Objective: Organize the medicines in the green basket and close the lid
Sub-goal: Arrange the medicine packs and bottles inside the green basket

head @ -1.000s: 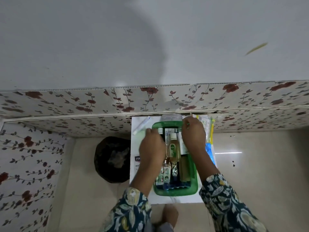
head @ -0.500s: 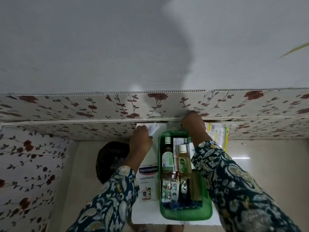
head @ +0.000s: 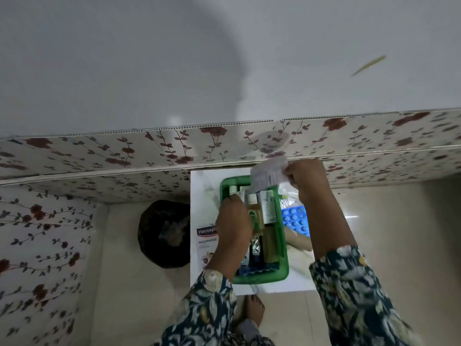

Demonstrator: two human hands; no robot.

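My white table [head: 199, 191]: green basket [head: 283, 248], Hansaplast box [head: 205, 239], blue blister pack [head: 295, 221] lying beside it

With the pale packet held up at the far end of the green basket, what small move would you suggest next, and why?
Probably lower the pale packet in the right hand into the green basket. It hangs over the far end, and the left hand is already down among the bottles, seemingly making room.

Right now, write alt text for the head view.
A person's right hand lifts a pale, blurred packet over an open green plastic basket of medicine bottles, while the left hand reaches inside it. A blue blister pack lies beside it.
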